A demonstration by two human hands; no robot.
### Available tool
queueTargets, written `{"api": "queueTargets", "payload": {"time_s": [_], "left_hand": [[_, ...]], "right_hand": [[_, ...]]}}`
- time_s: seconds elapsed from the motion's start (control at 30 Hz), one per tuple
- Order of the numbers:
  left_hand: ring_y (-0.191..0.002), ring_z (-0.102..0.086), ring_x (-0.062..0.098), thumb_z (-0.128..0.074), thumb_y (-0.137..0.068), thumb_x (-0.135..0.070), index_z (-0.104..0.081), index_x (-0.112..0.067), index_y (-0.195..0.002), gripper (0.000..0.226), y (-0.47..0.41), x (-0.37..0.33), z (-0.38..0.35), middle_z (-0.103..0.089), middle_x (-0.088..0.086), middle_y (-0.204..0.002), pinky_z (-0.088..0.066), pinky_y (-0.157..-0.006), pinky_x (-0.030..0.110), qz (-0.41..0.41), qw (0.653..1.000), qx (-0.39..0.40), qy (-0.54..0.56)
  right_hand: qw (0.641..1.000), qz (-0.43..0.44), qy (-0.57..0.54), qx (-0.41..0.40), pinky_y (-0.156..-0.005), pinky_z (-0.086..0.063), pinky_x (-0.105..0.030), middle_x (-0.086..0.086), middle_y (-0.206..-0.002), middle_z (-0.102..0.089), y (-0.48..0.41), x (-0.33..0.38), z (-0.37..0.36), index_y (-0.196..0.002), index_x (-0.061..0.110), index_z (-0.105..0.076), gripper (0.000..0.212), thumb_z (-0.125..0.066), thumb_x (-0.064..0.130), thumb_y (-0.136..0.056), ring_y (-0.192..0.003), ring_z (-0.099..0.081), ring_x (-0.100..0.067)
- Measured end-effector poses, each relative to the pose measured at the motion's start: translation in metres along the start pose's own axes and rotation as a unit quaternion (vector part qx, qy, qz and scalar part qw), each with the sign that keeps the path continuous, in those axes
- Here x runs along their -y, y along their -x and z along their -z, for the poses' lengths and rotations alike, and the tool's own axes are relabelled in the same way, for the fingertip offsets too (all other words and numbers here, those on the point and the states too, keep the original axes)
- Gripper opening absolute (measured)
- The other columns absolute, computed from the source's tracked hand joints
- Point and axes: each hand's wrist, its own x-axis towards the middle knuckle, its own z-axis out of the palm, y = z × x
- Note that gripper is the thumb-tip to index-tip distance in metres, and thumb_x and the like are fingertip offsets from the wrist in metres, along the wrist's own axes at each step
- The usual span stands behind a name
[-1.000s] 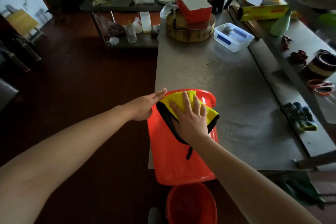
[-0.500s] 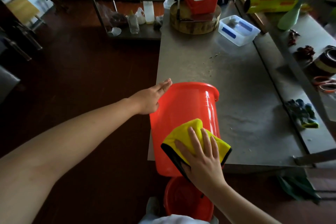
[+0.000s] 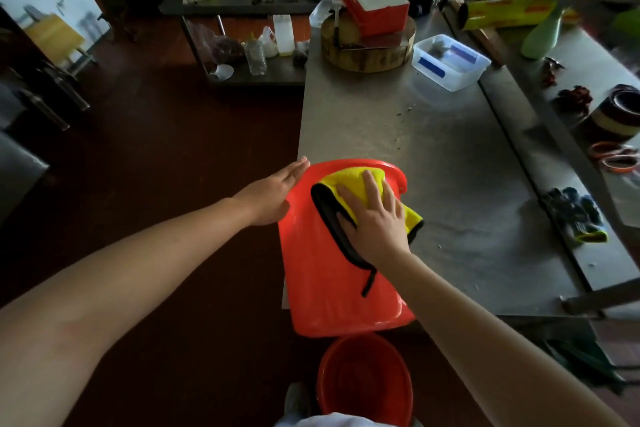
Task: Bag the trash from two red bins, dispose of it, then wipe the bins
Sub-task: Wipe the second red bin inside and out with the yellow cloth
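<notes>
A red bin (image 3: 325, 274) lies on its side on the near left corner of the steel table (image 3: 450, 163), its base sticking out over the table's front edge toward me. My left hand (image 3: 273, 189) presses flat against the bin's left side with straight fingers. My right hand (image 3: 375, 218) lies spread on a yellow cloth with a black backing (image 3: 349, 184) and presses it onto the bin's upper wall near the rim. A second red bin (image 3: 363, 381) stands upright on the floor just below.
A round wooden chopping block (image 3: 367, 52) with a red box (image 3: 375, 9) on it and a clear plastic tub (image 3: 450, 61) stand at the table's far end. Gloves (image 3: 575, 215) and small items lie on the raised shelf at right. A cluttered low rack (image 3: 256, 45) stands at the back left.
My right hand slid the cloth down the bin wall toward its base, then back up to the rim end. My left hand stayed against the bin's left side.
</notes>
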Motion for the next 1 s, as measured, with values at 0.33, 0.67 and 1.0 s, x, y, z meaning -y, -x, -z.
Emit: {"api": "queueTargets", "payload": {"time_s": [0.33,0.67,1.0], "left_hand": [[-0.154,0.002,0.013,-0.038,-0.100,-0.022,0.008,-0.016,-0.160,0.075,0.014,-0.002,0.000,0.009,0.002,-0.168,-0.020,-0.120,0.033,0.087,0.992,0.003,-0.097],[-0.152,-0.021,0.020,-0.031,-0.107,-0.015,-0.021,-0.010,-0.159,0.053,-0.056,-0.090,0.015,-0.024,0.008,-0.165,-0.022,-0.123,0.038,-0.020,0.993,-0.058,-0.097],[-0.128,-0.056,0.029,-0.042,-0.101,-0.007,-0.051,-0.016,-0.144,0.045,-0.051,-0.075,0.022,-0.057,0.007,-0.144,-0.042,-0.100,0.034,0.026,0.995,-0.080,-0.054]], "right_hand": [[0.999,0.047,-0.014,-0.013,-0.113,-0.033,-0.062,-0.006,-0.170,-0.006,0.094,-0.013,-0.022,-0.151,0.050,-0.033,0.056,-0.037,0.063,-0.097,-0.151,-0.015,-0.046],[0.998,0.055,-0.029,-0.021,-0.108,-0.039,-0.060,-0.004,-0.170,-0.008,0.147,-0.021,-0.033,-0.150,0.051,-0.035,0.053,-0.029,0.067,-0.100,-0.152,-0.018,-0.043],[0.998,-0.030,-0.046,0.011,-0.115,-0.030,-0.057,-0.002,-0.170,-0.002,0.040,0.000,-0.019,-0.153,0.052,-0.020,0.059,-0.026,0.069,-0.097,-0.154,-0.010,-0.038]]}}
